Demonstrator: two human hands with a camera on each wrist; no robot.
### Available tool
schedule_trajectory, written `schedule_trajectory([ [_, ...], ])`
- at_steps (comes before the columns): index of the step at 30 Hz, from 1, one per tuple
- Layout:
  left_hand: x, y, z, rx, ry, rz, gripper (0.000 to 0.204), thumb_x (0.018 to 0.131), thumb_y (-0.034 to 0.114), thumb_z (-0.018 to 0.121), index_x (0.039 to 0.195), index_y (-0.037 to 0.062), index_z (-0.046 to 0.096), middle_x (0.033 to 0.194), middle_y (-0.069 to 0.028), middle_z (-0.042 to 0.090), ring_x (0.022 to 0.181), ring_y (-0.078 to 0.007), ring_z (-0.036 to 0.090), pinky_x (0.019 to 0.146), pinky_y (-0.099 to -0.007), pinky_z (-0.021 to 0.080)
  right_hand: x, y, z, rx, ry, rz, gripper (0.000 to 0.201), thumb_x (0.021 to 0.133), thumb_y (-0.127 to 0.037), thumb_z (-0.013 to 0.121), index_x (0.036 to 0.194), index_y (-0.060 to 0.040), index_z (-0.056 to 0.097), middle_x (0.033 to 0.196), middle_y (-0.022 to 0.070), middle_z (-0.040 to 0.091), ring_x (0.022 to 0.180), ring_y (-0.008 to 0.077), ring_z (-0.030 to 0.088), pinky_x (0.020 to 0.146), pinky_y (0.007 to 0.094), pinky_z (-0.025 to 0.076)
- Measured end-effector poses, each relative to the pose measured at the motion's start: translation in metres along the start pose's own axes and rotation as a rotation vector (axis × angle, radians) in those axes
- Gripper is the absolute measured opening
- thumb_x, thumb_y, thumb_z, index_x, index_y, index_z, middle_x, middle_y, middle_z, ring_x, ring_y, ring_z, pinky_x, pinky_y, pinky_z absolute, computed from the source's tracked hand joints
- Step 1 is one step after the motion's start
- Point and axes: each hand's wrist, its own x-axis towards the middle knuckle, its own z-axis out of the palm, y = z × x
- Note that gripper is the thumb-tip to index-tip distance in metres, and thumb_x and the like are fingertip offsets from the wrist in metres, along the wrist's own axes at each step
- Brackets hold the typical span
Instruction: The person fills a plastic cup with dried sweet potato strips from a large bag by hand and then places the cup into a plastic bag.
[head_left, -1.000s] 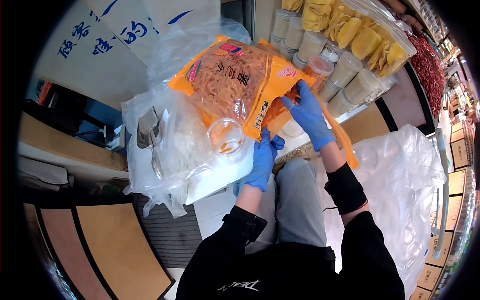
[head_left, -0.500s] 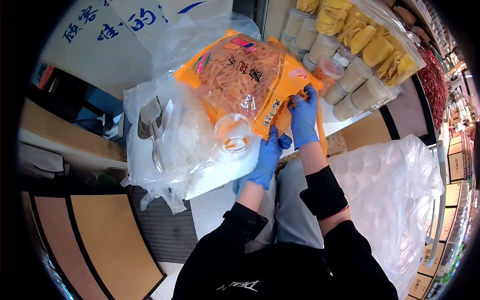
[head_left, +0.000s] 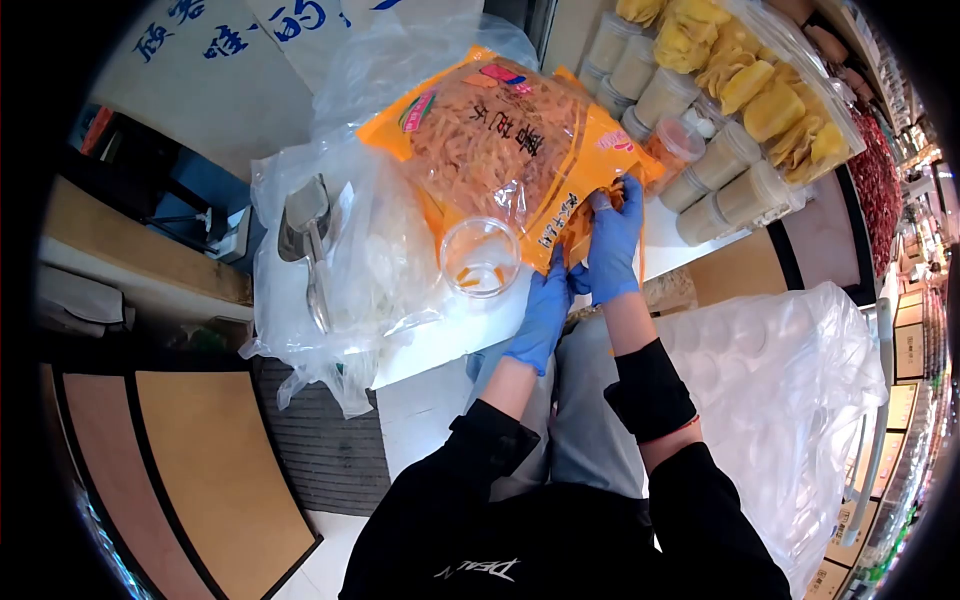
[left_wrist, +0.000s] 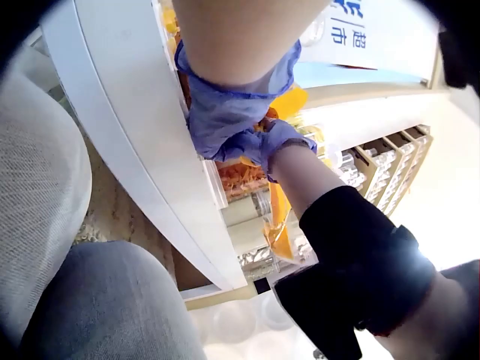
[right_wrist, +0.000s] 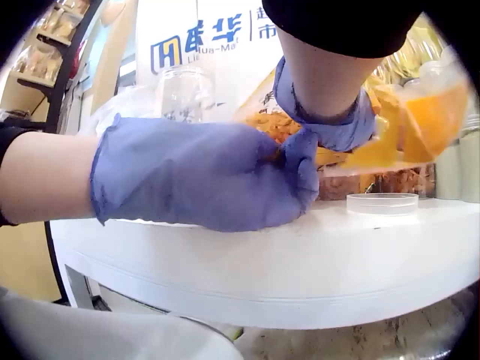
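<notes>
A large orange and clear plastic bag (head_left: 475, 150) of dried orange-brown strips lies tilted on the white counter. My blue-gloved left hand (head_left: 541, 312) grips its near lower edge with curled fingers. Just right of it, my gloved right hand (head_left: 612, 245) has its fingers bent over the bag's open end, where loose strips show. In the right wrist view the two hands meet at the bag, the left (right_wrist: 202, 172) in front; the fingertips are partly hidden. A clear round plastic tub (head_left: 480, 257) with a few strips inside stands left of my hands, against the bag.
A metal scoop (head_left: 310, 240) lies on clear plastic sheeting (head_left: 375, 255) at left. Filled tubs (head_left: 728, 160) and a box of yellow slices (head_left: 765, 95) stand at back right. A clear lid (right_wrist: 382, 203) rests on the counter. Wrapped clear containers (head_left: 745, 400) are beside my right leg.
My right hand has come down and left along the bag's open end, closer to my left hand. The orange flap has swung inward with it. The left hand keeps its hold.
</notes>
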Motion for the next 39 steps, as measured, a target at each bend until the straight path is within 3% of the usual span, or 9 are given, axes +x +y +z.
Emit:
schedule_trajectory([
  [3, -0.005, 0.005, 0.006, 0.008, -0.015, 0.013, 0.026, 0.097, 0.026, 0.051, 0.115, 0.0082, 0.048, 0.078, -0.0050, 0.056, 0.064, -0.0142, 0.053, 0.058, -0.0306, 0.046, -0.003, -0.002, -0.005, 0.137, -0.018, 0.051, 0.028, 0.084, 0.001, 0.058, 0.111, -0.0070, 0.053, 0.101, 0.0037, 0.059, 0.087, 0.0108, 0.056, 0.067, 0.0221, 0.046],
  [6, -0.016, 0.012, 0.021, -0.023, -0.037, 0.072, 0.029, 0.098, 0.029, 0.049, 0.112, 0.0041, 0.051, 0.078, -0.0025, 0.056, 0.059, -0.0078, 0.049, 0.053, -0.0218, 0.040, -0.006, -0.005, -0.013, 0.280, 0.041, 0.198, 0.025, 0.085, 0.000, 0.058, 0.108, -0.0088, 0.055, 0.100, 0.0037, 0.060, 0.085, 0.0114, 0.057, 0.064, 0.0235, 0.048],
  [9, -0.020, 0.016, 0.029, -0.087, 0.037, 0.019, 0.029, 0.097, 0.028, 0.050, 0.112, 0.0032, 0.050, 0.080, -0.0033, 0.057, 0.060, -0.0092, 0.050, 0.053, -0.0225, 0.041, -0.014, -0.017, -0.014, 0.334, 0.116, 0.295, 0.022, 0.084, -0.001, 0.059, 0.105, -0.0090, 0.056, 0.099, 0.0038, 0.060, 0.084, 0.0125, 0.058, 0.061, 0.0240, 0.050],
  [12, -0.020, 0.015, 0.029, -0.181, -0.019, -0.027, 0.030, 0.096, 0.027, 0.053, 0.112, 0.0025, 0.050, 0.081, -0.0042, 0.057, 0.063, -0.0111, 0.053, 0.057, -0.0241, 0.044, -0.017, -0.019, -0.023, 0.307, 0.127, 0.331, 0.021, 0.084, -0.001, 0.059, 0.103, -0.0088, 0.056, 0.099, 0.0037, 0.060, 0.082, 0.0126, 0.058, 0.058, 0.0236, 0.050],
  [15, -0.025, 0.017, 0.027, -0.157, -0.158, 0.017, 0.033, 0.094, 0.029, 0.055, 0.116, 0.0043, 0.049, 0.089, -0.0052, 0.059, 0.075, -0.0136, 0.058, 0.069, -0.0271, 0.047, -0.015, -0.018, -0.033, 0.310, 0.113, 0.367, 0.019, 0.084, -0.001, 0.058, 0.101, -0.0092, 0.056, 0.098, 0.0028, 0.060, 0.080, 0.0123, 0.059, 0.056, 0.0230, 0.051],
  [21, -0.043, 0.022, 0.024, -0.301, -0.252, -0.174, 0.038, 0.093, 0.033, 0.056, 0.122, 0.0100, 0.048, 0.111, -0.0063, 0.055, 0.103, -0.0181, 0.056, 0.086, -0.0307, 0.045, -0.013, -0.036, -0.029, 0.252, 0.124, 0.461, 0.018, 0.083, -0.002, 0.060, 0.099, -0.0088, 0.056, 0.096, 0.0038, 0.059, 0.077, 0.0140, 0.059, 0.057, 0.0244, 0.052],
  [27, -0.047, 0.008, 0.017, -0.505, -0.374, -0.219, 0.035, 0.093, 0.029, 0.053, 0.116, 0.0024, 0.052, 0.118, -0.0120, 0.054, 0.112, -0.0233, 0.052, 0.096, -0.0362, 0.041, -0.014, -0.052, -0.022, 0.259, 0.055, 0.528, 0.020, 0.083, -0.004, 0.061, 0.101, -0.0089, 0.056, 0.096, 0.0036, 0.060, 0.080, 0.0146, 0.058, 0.062, 0.0252, 0.052],
  [36, -0.039, 0.001, 0.037, -0.630, -0.302, -0.270, 0.029, 0.093, 0.017, 0.051, 0.116, -0.0003, 0.051, 0.125, -0.0141, 0.053, 0.121, -0.0230, 0.048, 0.100, -0.0362, 0.039, 0.026, -0.084, -0.024, 0.151, -0.125, 0.615, 0.020, 0.082, -0.006, 0.065, 0.100, -0.0110, 0.057, 0.100, 0.0032, 0.061, 0.084, 0.0127, 0.058, 0.065, 0.0243, 0.053],
  [39, -0.040, 0.002, 0.057, -0.499, -0.068, -0.289, 0.028, 0.096, 0.015, 0.047, 0.120, -0.0004, 0.049, 0.125, -0.0138, 0.054, 0.118, -0.0213, 0.051, 0.097, -0.0338, 0.043, 0.035, -0.091, -0.032, 0.081, -0.091, 0.644, 0.022, 0.081, -0.007, 0.066, 0.101, -0.0106, 0.058, 0.101, 0.0032, 0.060, 0.084, 0.0125, 0.057, 0.065, 0.0238, 0.053],
])
